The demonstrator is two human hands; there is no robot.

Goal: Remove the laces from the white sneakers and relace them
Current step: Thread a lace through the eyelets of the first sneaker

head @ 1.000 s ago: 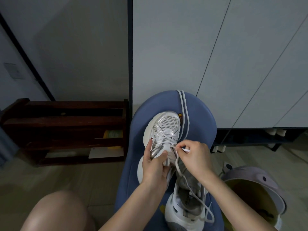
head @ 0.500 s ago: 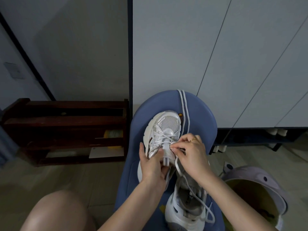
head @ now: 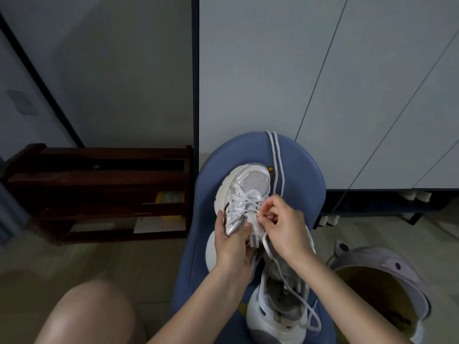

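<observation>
Two white sneakers on a blue seat: upper sneaker toe toward 12 o'clock, lower sneaker at 6 o'clock, heel cut partly by arms. Two hands: left hand gripping the upper sneaker's side, right hand pinching its lace. One loose lace at 1 o'clock. Eyelets hidden under fingers. Dark wooden shelf at 9 o'clock, lilac bin at 4 o'clock.

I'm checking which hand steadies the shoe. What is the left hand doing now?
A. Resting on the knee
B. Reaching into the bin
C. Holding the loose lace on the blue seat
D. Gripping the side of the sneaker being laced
D: the left hand wraps around the side of the sneaker, while the right hand pinches the lace at the eyelets.
</observation>
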